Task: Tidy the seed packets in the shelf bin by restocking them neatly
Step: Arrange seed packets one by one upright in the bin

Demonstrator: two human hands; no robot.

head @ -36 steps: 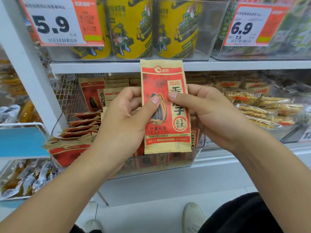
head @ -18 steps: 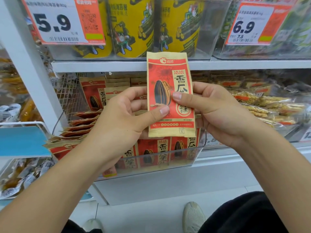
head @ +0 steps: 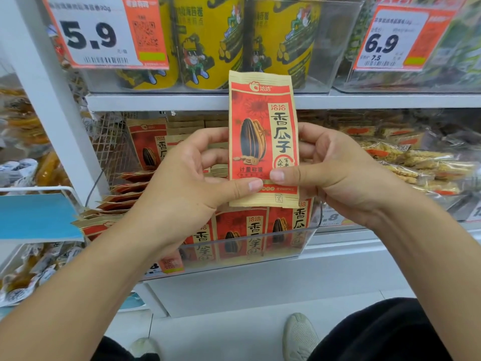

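Seed packet (head: 263, 139), red and tan with a big black sunflower seed printed on it, is held upright in front of the shelf, front side facing the camera. Both hands have it. The left hand (head: 187, 178) pinches the lower left part, thumb across the front near the bottom and fingers curled behind. The right hand (head: 335, 168) does the same from the other side, thumb pressed on the lower right of the front, fingers wrapped round the back edge. So each grip is closed on that one packet, thumb tips almost meeting on the print.

Right under it sits the clear bin (head: 260, 246) on the lower shelf, and the packet's bottom edge hangs just above the row of matching packets (head: 242, 230) standing upright at the bin's front. More of them stand further back behind the left hand, and a messy stack (head: 122, 196) lies flat and fanned out on the left side of the bin, next to a wire mesh divider (head: 112, 142).

Upper shelf has yellow tubs (head: 208, 43) in a clear bin, with a 5.9 price tag (head: 104, 32) on the left and a 6.9 tag (head: 400, 40) on the right. To the right of the seed bin there are clear-wrapped snack bars (head: 416, 162). A pale shoe (head: 299, 334) shows on the floor below.
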